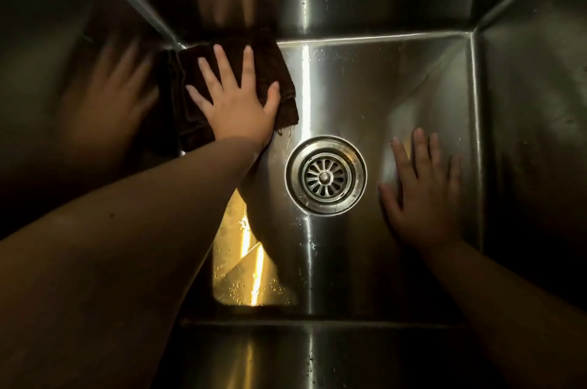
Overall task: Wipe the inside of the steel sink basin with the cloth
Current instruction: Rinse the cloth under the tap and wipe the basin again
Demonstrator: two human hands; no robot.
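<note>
**Down in the far-left corner: cloth (190,126) being pressed flat**

Against the floor of the sink (381,80), the left hand (236,105) is pressing the dark brown cloth with fingers straight and spread, none curling round it. The cloth is lying folded where the floor is meeting the left and far walls, its near-right edge stopping short of the drain (325,175). The right hand (424,198) is resting palm-down on bare steel just right of the drain, fingers extended and relaxed, holding nothing. The left wall is mirroring the left hand as a blurred reflection. Droplets (313,242) are clinging to the floor and far wall, and a yellow glare (235,274) is lying on the floor beside the left forearm.
</note>
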